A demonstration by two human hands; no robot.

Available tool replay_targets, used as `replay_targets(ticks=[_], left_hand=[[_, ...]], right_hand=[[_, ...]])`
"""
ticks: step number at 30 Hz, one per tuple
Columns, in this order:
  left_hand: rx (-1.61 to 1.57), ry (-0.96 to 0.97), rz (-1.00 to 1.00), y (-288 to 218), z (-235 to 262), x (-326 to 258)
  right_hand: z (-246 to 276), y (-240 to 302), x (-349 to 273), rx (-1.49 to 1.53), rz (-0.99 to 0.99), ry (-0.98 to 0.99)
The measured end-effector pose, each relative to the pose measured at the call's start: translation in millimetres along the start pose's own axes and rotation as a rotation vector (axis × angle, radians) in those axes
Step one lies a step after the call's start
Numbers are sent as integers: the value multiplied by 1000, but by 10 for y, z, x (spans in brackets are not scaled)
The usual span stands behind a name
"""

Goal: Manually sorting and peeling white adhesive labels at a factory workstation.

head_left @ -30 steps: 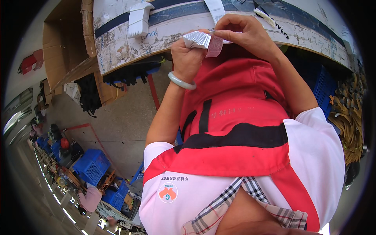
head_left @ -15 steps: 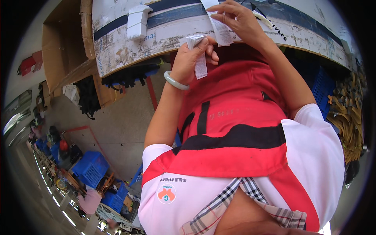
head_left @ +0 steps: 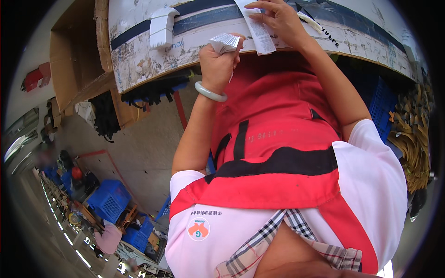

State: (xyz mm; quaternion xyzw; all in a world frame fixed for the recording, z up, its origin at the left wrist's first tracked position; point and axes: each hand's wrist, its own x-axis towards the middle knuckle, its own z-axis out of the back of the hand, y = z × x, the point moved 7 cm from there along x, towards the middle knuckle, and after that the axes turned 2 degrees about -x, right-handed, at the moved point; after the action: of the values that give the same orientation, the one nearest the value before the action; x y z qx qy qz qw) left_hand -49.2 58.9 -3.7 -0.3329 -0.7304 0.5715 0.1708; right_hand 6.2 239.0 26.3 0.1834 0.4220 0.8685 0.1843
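Observation:
My left hand (head_left: 218,62), a pale bangle (head_left: 211,91) at its wrist, is closed around a fanned stack of white paper labels (head_left: 225,43). It is held up just off the near table edge. At right, my right hand (head_left: 282,21) reaches over a long printed white label strip (head_left: 260,36) on the tabletop. Its thumb and index finger are apart, and their tips lie across the strip. Left of both hands, a bundle of white labels (head_left: 162,28) tied with a band rests on the table.
The worn white table (head_left: 139,65) has a dark blue stripe. A cardboard box (head_left: 76,60) stands at its left. White and black straps (head_left: 311,22) lie beyond my right hand. Below at right are a blue crate (head_left: 384,109) and hanging brown strips (head_left: 411,143).
My left hand has turned and shifted left, so the labels now fan upward. My right hand has moved slightly left and away, and the strip's far end has shifted left.

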Motion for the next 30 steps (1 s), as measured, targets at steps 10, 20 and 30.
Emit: replay_targets(ticks=[10, 20, 30], left_hand=[[147, -57, -191, -27, -10, 16], [226, 57, -305, -302, 27, -136], [127, 70, -244, -196, 23, -160]], right_hand=[[-7, 206, -157, 101, 132, -4], [-48, 394, -427, 356, -26, 281], [-128, 344, -483, 449, -55, 322]])
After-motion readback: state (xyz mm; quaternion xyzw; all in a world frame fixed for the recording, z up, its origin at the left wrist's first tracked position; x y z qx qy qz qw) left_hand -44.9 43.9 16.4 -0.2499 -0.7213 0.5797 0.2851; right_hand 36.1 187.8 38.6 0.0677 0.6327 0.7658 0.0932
